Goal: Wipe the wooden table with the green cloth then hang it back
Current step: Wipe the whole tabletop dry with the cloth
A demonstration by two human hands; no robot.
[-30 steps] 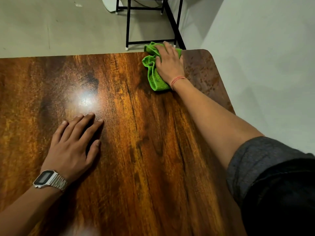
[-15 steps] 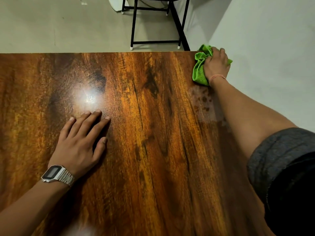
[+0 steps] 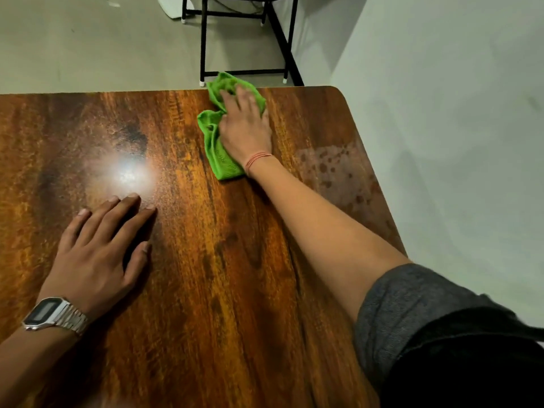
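The green cloth (image 3: pixel 216 142) lies crumpled on the wooden table (image 3: pixel 206 275) near its far edge, a corner of it poking past that edge. My right hand (image 3: pixel 245 125) presses flat on top of the cloth, fingers toward the far edge, an orange thread around the wrist. My left hand (image 3: pixel 103 251) rests flat on the table at the near left, fingers spread, with a silver digital watch on the wrist. A damp, spotted patch (image 3: pixel 332 169) shows on the wood to the right of the cloth.
Beyond the far edge stands a black metal chair frame (image 3: pixel 244 72) on the grey floor. A pale wall (image 3: pixel 456 113) runs close along the table's right edge. A bright light glare (image 3: pixel 129 175) sits on the wood above my left hand.
My right hand has slid the cloth from the far right corner back left along the far edge. My left hand stays flat in place.
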